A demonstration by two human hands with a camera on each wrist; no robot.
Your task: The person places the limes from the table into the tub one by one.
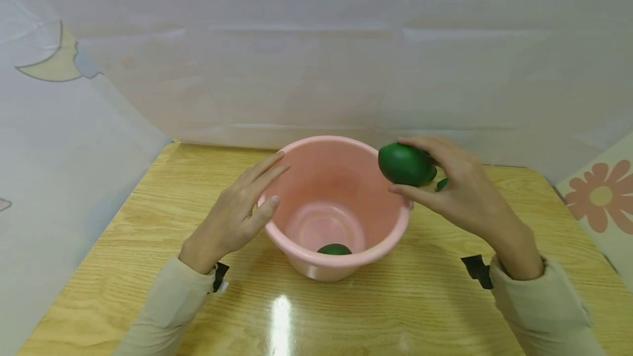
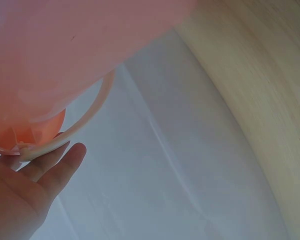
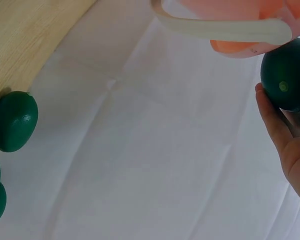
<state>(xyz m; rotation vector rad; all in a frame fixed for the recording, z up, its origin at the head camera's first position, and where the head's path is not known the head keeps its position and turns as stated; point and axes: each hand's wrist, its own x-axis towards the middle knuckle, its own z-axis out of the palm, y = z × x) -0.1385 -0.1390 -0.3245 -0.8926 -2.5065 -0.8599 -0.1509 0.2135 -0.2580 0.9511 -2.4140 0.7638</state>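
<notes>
A pink plastic bucket [image 1: 386, 235] stands in the middle of a wooden table [image 1: 148, 224]. My right hand [image 1: 455, 191] grips a dark green lime-like fruit [image 1: 404, 164] just above the bucket's right rim; the right wrist view shows the same fruit [image 3: 287, 75] against my fingers. One green fruit [image 1: 334, 249] lies at the bottom of the bucket. My left hand [image 1: 242, 207] rests with straight fingers against the bucket's left rim, seen close in the left wrist view as palm and fingers [image 2: 30, 185] beside the bucket wall [image 2: 65, 45].
More green fruits lie on the table behind my right hand [image 1: 442, 183]; the right wrist view shows them near the table edge [image 3: 14, 121]. A white sheet backdrop [image 1: 316, 59] hangs close behind the table and to its left.
</notes>
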